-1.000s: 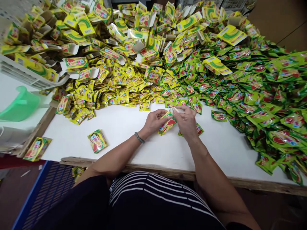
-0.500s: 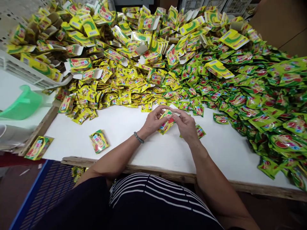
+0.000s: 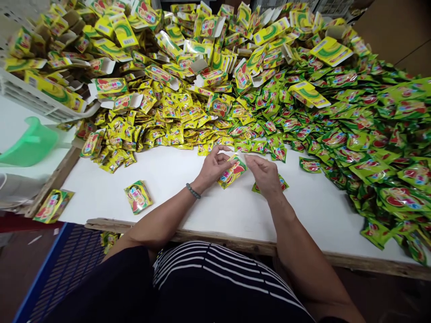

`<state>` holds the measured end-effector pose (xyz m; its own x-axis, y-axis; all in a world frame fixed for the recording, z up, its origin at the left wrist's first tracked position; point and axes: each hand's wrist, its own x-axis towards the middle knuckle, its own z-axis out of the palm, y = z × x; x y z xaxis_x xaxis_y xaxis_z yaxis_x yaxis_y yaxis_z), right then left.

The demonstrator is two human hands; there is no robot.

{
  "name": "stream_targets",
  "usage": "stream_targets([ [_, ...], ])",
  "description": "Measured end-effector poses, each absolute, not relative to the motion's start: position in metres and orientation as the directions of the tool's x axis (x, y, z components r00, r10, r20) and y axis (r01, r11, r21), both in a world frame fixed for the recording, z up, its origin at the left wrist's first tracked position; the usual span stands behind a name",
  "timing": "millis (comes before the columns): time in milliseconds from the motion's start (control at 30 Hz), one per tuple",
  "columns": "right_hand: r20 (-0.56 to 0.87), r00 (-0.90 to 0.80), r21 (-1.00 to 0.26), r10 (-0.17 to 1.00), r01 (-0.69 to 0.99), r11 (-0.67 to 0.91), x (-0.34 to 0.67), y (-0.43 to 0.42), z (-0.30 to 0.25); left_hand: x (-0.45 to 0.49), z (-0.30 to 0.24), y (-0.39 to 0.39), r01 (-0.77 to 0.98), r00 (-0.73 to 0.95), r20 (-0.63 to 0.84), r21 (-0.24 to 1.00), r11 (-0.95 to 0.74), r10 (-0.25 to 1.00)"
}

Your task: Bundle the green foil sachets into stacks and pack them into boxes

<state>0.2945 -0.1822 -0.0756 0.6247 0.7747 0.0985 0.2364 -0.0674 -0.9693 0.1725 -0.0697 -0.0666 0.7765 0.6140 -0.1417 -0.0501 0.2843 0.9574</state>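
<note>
My left hand (image 3: 213,169) grips a small yellow and green printed carton (image 3: 234,174), thumb across its front face. A white flap shows at the carton's upper right end, where the closed fingertips of my right hand (image 3: 266,176) pinch. Beneath my right hand a green sachet (image 3: 283,183) lies on the white table (image 3: 215,213), partly covered. Another carton (image 3: 138,197) rests on the tabletop left of my hands. Farther left, one more carton (image 3: 53,206) lies at the table's wooden edge strip.
Behind my hands spreads a heap of yellow sachets (image 3: 182,112), with open cartons (image 3: 111,85) piled above it. Green sachets (image 3: 357,134) fill the right side. At left are a white crate (image 3: 50,101), a green plastic scoop (image 3: 32,143) and a blue basket (image 3: 63,264).
My right hand has shifted slightly right, to the carton's end, uncovering more of its front and of the green sachet below. The carton has moved slightly left with my left hand.
</note>
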Motion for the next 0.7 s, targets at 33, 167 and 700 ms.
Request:
stream_targets([
  [33,0.111,0.629,-0.968,0.769,0.243,-0.059,0.2944,-0.1826,-0.0745,0.1725,-0.0668,-0.0700,-0.048,0.771,-0.141,0.960,0.277,0.621],
  [167,0.136,0.612,-0.958,0.779,0.280,-0.053,0.2942,-0.1817,-0.0761,0.1731,-0.0679,-0.0700,-0.047,0.759,-0.139,0.963,0.266,0.636],
  [700,-0.117,0.630,-0.988,0.768,-0.149,-0.028,0.3002,-0.1827,-0.0783,0.1717,-0.0690,-0.0658,-0.041,0.803,-0.121,0.966,0.255,0.584],
])
